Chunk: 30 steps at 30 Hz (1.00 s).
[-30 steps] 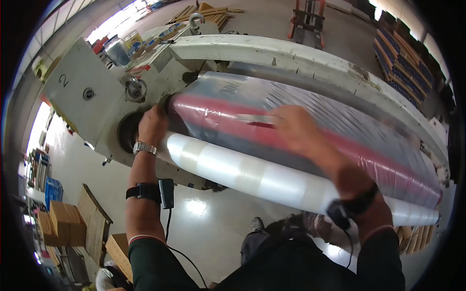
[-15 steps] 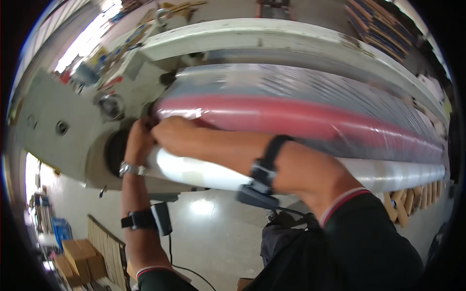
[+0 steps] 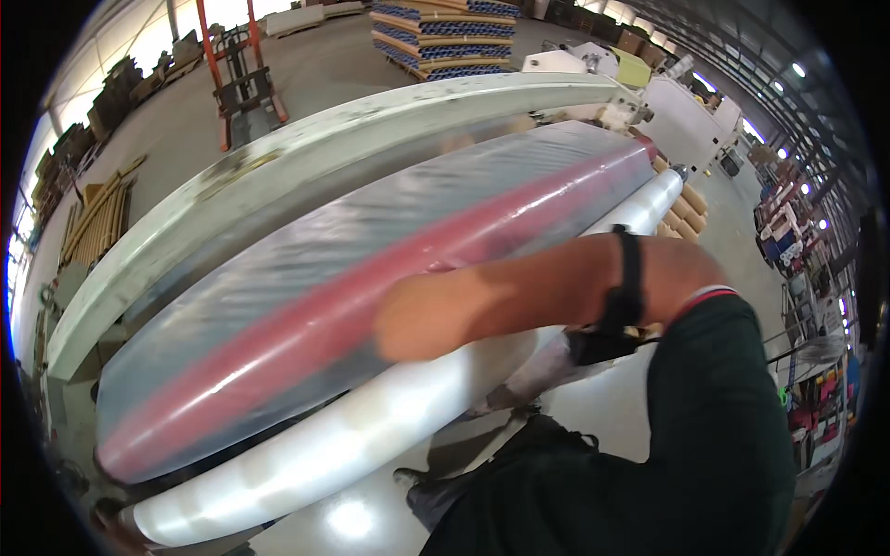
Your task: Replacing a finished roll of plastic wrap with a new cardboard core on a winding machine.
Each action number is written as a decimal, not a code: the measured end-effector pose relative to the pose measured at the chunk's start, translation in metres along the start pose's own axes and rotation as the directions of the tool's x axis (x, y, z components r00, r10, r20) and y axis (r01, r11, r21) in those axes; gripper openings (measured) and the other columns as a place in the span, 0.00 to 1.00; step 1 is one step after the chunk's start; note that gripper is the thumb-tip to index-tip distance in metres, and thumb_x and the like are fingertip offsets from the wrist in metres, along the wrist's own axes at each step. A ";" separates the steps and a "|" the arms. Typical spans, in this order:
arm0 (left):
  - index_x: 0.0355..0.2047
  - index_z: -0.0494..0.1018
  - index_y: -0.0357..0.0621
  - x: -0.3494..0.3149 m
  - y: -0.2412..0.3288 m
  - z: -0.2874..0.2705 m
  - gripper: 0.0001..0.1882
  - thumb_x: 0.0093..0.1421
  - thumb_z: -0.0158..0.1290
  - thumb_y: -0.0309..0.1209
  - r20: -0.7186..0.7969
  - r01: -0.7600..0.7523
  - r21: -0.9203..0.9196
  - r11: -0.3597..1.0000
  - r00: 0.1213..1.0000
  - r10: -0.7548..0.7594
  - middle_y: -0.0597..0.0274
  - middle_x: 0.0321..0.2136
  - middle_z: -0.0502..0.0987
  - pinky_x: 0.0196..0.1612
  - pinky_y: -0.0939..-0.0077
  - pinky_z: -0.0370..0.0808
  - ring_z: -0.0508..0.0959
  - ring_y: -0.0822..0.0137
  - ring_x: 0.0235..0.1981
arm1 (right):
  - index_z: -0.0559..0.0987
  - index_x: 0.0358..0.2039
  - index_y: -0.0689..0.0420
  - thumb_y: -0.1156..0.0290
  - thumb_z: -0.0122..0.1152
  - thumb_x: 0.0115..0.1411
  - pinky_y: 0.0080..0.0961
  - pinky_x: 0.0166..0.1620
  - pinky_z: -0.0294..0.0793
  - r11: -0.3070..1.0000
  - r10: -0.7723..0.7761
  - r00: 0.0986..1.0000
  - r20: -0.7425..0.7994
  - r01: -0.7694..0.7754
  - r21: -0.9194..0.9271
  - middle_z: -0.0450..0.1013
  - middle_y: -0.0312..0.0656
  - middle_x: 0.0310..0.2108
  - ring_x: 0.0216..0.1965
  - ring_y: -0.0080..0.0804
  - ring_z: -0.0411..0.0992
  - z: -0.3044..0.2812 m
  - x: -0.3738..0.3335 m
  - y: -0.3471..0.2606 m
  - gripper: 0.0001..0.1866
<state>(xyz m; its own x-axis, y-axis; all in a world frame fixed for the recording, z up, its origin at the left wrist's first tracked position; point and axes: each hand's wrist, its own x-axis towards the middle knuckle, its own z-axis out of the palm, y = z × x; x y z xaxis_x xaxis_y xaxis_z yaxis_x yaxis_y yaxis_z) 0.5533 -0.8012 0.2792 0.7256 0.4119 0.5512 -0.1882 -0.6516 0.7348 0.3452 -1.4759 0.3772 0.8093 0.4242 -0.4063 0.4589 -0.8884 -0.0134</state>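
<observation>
My right hand [image 3: 422, 315] reaches across from the right, over the red roller [image 3: 250, 366] and the near white roll [image 3: 324, 468]. It is smeared by motion and its fingers are hidden from me, so whether it touches either one is unclear. Clear wrinkled plastic film [image 3: 278, 269] lies over the red roller and the bed behind it. The white roll runs diagonally in front, from lower left to upper right. A black strap with a small device [image 3: 603, 345] sits on my right forearm. No left hand can be made out; the roll's lower-left end is dark and blurred.
A long pale machine beam [image 3: 195, 218] spans behind the film. Beyond it stand an orange pallet lifter [image 3: 243, 79] and a stack of tubes [image 3: 443, 42]. Brown cardboard tubes [image 3: 686, 208] lie past the white roll's far end. Shelving and goods line the right side.
The view has swung to the right along the machine. My right hand has left the rollers' left end and moved over their middle. My left hand has dropped out of sight.
</observation>
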 end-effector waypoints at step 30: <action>0.56 0.63 0.41 -0.326 0.250 0.114 0.32 0.62 0.49 0.54 0.404 0.607 -0.764 0.219 0.715 -0.571 0.56 0.51 0.71 0.54 0.59 0.70 0.72 0.57 0.50 | 0.76 0.43 0.57 0.71 0.52 0.58 0.16 0.25 0.67 0.480 0.726 0.569 -0.386 -0.018 0.877 0.73 0.34 0.28 0.25 0.17 0.69 0.079 -0.253 0.335 0.12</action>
<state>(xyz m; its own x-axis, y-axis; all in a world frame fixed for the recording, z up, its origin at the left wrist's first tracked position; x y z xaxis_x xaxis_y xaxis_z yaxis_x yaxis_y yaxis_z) 0.3453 -1.1713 0.2377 0.8933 0.4094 -0.1853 -0.1069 0.5941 0.7972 0.2649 -1.8950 0.4033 0.9352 -0.3359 0.1119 -0.1154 -0.5881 -0.8005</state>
